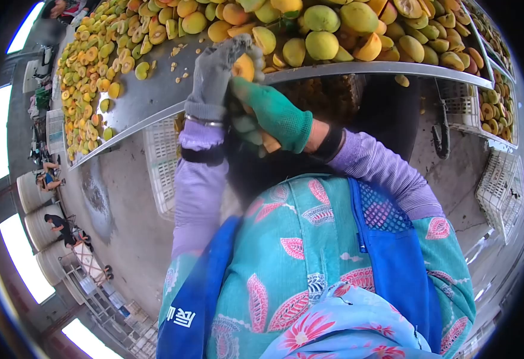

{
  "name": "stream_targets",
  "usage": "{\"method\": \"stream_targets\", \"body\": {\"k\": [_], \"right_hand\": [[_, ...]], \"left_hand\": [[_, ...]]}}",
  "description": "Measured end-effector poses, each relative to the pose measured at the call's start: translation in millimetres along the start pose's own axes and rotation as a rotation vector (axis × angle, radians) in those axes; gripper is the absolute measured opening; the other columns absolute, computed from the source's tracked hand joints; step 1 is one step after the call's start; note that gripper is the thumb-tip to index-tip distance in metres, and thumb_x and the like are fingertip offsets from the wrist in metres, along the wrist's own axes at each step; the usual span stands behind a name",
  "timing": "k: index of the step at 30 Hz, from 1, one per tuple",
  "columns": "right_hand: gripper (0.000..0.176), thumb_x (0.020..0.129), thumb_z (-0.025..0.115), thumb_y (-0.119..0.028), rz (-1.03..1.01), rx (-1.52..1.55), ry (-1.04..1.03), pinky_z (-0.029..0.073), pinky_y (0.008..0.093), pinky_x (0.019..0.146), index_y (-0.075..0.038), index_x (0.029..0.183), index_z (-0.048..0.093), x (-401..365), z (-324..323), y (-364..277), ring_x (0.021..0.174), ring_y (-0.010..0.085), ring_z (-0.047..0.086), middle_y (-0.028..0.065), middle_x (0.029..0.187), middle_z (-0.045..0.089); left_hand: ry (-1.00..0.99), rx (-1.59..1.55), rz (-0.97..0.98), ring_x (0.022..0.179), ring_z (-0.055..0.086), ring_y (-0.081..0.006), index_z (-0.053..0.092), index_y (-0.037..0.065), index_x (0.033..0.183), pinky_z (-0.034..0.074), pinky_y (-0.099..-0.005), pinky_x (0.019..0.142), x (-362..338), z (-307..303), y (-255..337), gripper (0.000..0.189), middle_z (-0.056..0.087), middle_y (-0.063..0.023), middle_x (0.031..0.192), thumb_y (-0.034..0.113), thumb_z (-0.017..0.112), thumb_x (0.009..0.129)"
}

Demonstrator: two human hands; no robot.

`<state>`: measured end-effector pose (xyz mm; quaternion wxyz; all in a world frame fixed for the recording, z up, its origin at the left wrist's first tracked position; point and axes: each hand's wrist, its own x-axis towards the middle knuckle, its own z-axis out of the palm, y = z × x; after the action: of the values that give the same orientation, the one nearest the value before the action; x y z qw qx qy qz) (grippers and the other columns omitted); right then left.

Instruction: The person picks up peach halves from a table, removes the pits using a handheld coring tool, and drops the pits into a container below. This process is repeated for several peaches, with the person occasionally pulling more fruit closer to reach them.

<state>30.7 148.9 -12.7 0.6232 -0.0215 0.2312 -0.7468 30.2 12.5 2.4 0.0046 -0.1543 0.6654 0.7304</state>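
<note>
Well, fruit piece: it is in the left hand, pale orange, partly covered by the fingers, above the near edge of the surface.
Left hand: gloved in grey, grasping this piece, with the fingers bent around its far side; it reaches farther from the body than the right hand.
Right hand: gloved in green, closed around a tan piece, whose lower end comes out under the fist; I cannot tell if it is a handle or something else.
Main relation: from the right hand, the fruit lies away from the body and a little to the left. The green thumb reaches up to its near side, but I cannot tell if they touch.
Long axis: the visible part of the fruit seems to point away from the body; its full length is hidden. The tan piece slants, with its visible end toward the body and to the right.
Fruit heap: beyond the 2 hands and to the right, with its nearest fruits just beside the grey fingers.
Cut fruit: spread at the left side of the surface, well apart from both hands.
White crate: below the surface, to the left of the left forearm.
</note>
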Motion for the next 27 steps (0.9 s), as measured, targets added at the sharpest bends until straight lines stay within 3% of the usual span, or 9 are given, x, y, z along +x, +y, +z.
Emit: {"method": "stream_targets", "body": {"k": [6,9,10,12,17,23,24,26,27], "right_hand": [[0.039,0.101,0.035,-0.047,0.158,0.628,-0.687,0.029,0.0235,0.04,-0.015,0.081,0.044,17,-13,-4,0.04,0.0061,0.033,-0.0087,0.058,0.039],[0.037,0.1,0.037,-0.046,0.119,0.351,-0.529,0.03,0.0233,0.039,-0.013,0.09,0.048,-13,-14,-9,0.041,0.0058,0.036,-0.0083,0.058,0.04],[0.037,0.1,0.04,-0.047,0.12,0.254,-0.338,0.035,0.0236,0.039,-0.011,0.097,0.051,-22,-26,-12,0.043,0.0065,0.041,-0.006,0.059,0.042],[0.039,0.098,0.043,-0.047,0.202,-0.055,0.042,0.041,0.0245,0.039,-0.009,0.102,0.052,-25,-50,-14,0.044,0.0084,0.045,-0.0023,0.059,0.044],[0.038,0.095,0.047,-0.046,0.063,-0.503,0.364,0.038,0.0237,0.038,-0.008,0.095,0.052,-29,-15,-21,0.045,0.0082,0.044,-0.0018,0.059,0.045],[0.033,0.095,0.051,-0.041,-0.264,-0.436,0.375,0.037,0.0247,0.04,-0.008,0.089,0.052,-32,-32,-26,0.046,0.0099,0.045,-0.0011,0.062,0.049],[0.034,0.095,0.05,-0.04,-0.361,-0.544,0.416,0.037,0.025,0.04,-0.007,0.089,0.053,-25,-36,-27,0.046,0.0099,0.046,-0.0006,0.062,0.05],[0.035,0.096,0.05,-0.039,-0.411,-0.819,0.503,0.038,0.0262,0.038,-0.005,0.09,0.053,-13,-35,-37,0.043,0.0097,0.047,0.001,0.062,0.053],[0.035,0.096,0.051,-0.039,-0.375,-0.741,0.49,0.037,0.0261,0.038,-0.005,0.09,0.053,-13,-27,-37,0.043,0.0095,0.046,0.0008,0.061,0.052]], "left_hand": [[0.046,-0.657,-0.004,0.076,0.061,-0.0196,0.058,0.003,0.105,0.051,-0.0306,0.068,0,-13,-11,0.031,0.063,-0.0081,0.088,0.032,0.052,0.095],[0.515,0.207,0.36,0.085,0.061,-0.0203,0.057,0.002,0.11,0.05,-0.0296,0.077,-60,-48,-26,0.042,0.064,-0.0082,0.097,0.038,0.059,0.089],[0.592,0.141,0.234,0.094,0.062,-0.0206,0.056,0.0,0.118,0.048,-0.0276,0.083,-71,-74,-20,0.057,0.064,-0.0088,0.103,0.044,0.066,0.084],[0.665,1.568,-0.291,0.099,0.062,-0.0272,0.058,0.001,0.119,0.048,-0.0324,0.088,-71,-116,-1,0.053,0.064,-0.0157,0.11,0.039,0.067,0.083],[0.253,1.429,0.542,0.104,0.057,-0.0369,0.063,0.004,0.108,0.046,-0.0384,0.092,51,-69,15,0.04,0.063,-0.0211,0.105,0.025,0.066,0.074],[0.109,1.086,0.003,0.105,0.059,-0.0351,0.063,0.002,0.107,0.049,-0.0388,0.09,116,-91,8,0.034,0.062,-0.0196,0.111,0.011,0.062,0.074],[0.118,0.538,0.017,0.098,0.063,-0.0314,0.063,0.003,0.108,0.052,-0.0336,0.087,106,-114,-2,0.034,0.062,-0.0167,0.111,0.003,0.057,0.075],[-0.116,1.448,0.714,0.092,0.065,-0.0272,0.061,0.003,0.112,0.052,-0.0298,0.085,96,-130,-2,0.037,0.063,-0.0145,0.109,-0.001,0.055,0.076],[-0.15,1.338,0.509,0.091,0.065,-0.0256,0.06,0.003,0.114,0.052,-0.0296,0.084,95,-130,-9,0.038,0.063,-0.0144,0.108,0.002,0.058,0.076]]}}
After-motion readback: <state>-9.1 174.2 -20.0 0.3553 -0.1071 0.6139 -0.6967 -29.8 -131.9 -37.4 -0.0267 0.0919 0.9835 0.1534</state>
